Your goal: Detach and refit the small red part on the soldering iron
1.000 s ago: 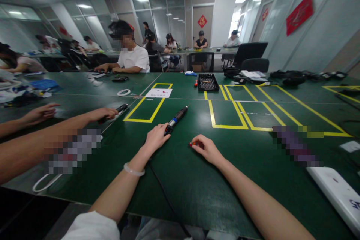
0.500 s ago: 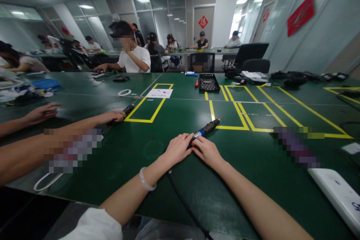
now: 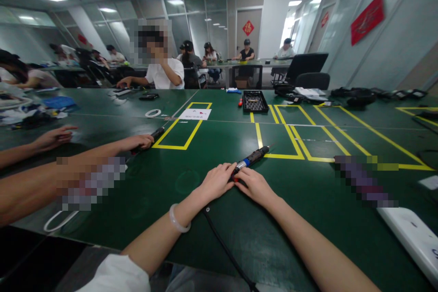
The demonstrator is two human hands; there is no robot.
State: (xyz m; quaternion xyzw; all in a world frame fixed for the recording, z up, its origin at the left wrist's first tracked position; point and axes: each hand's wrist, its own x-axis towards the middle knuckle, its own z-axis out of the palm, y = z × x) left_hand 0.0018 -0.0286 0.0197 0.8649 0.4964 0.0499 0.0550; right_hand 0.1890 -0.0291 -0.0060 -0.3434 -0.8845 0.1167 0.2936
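A corded electric screwdriver (image 3: pixel 252 158), dark with a blue and silver band, lies slanted on the green table with its tip pointing away to the right. My left hand (image 3: pixel 218 181) is closed over its rear part, which the fingers hide. Against the same end rests my right hand (image 3: pixel 256 185), fingers bent around the handle beside a small red part; its thumb almost meets the left one. From beneath my left wrist, a black cord (image 3: pixel 224 244) runs toward the table's near edge. Both forearms lie low over the tabletop.
To the left, a co-worker's hand (image 3: pixel 142 142) holds a similar dark tool. Yellow tape (image 3: pixel 273 156) outlines zones on the table. Farther back are a black tray of small parts (image 3: pixel 255 101) and a white paper sheet (image 3: pixel 195 114). A white power strip (image 3: pixel 410 232) lies at right.
The view has shifted very slightly. Both my hands stay on the electric screwdriver, with no clear movement; a little more of its red part shows now.
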